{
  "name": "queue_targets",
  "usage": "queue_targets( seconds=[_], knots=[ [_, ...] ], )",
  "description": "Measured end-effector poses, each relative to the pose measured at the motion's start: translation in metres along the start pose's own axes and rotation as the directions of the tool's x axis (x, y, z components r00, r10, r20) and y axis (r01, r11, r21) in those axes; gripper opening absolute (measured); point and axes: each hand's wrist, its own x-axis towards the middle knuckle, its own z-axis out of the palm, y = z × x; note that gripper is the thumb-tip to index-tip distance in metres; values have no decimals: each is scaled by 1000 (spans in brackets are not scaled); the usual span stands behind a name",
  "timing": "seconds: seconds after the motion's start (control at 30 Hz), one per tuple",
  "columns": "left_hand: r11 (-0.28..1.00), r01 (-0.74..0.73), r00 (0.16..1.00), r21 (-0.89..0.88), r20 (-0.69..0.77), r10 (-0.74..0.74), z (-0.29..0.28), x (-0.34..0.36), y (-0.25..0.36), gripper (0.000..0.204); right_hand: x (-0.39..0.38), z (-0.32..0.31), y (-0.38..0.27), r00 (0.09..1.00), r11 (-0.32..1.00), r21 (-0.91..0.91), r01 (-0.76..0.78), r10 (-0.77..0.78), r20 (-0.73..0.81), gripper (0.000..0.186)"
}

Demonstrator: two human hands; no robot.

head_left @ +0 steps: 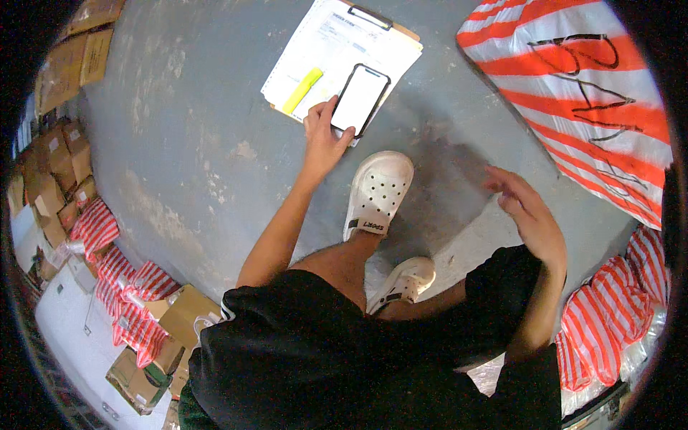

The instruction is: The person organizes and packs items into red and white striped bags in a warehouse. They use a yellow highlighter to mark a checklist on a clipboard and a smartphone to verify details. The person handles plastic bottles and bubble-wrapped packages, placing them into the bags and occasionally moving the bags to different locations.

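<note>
My left hand (326, 136) grips the lower end of a smartphone (362, 100) with a dark case and a bright white screen, fingers at one edge and thumb at the bottom corner. Beneath the phone lie white printed papers (333, 43) on a clipboard with a dark metal clip (370, 17). A yellow highlighter (303, 90) rests on the papers, left of the phone. Over the floor to the right, my right hand (527, 215) is held in the air with nothing in it, its fingers loosely apart and a little blurred.
My white clogs (380, 190) stand on the grey floor (179, 165). A large red-and-white striped bundle (573, 93) is at the upper right, with more striped bags (609, 315) below it. Cardboard boxes (61, 165) and striped bags (132, 287) line the left side.
</note>
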Motion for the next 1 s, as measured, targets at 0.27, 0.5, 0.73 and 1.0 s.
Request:
queue_targets(
  seconds=[0.27, 0.5, 0.73, 1.0],
  knots=[
    [999, -12, 1000, 37, -28, 13, 1, -1, -7, 76, 12, 4, 17, 1000, 994, -110, -24, 24, -4, 44],
    [999, 27, 999, 41, -26, -26, -1, -2, -3, 76, 7, -4, 30, 998, 973, -222, -58, 54, -24, 43],
    [999, 31, 999, 37, -24, -30, -1, -3, 0, 72, -2, -9, 37, 998, 978, -198, -61, 52, -47, 42],
    [986, 118, 993, -121, 40, -114, 3, -15, 5, 65, -4, -11, 33, 995, 975, -204, -82, 68, -73, 43]
  ],
)
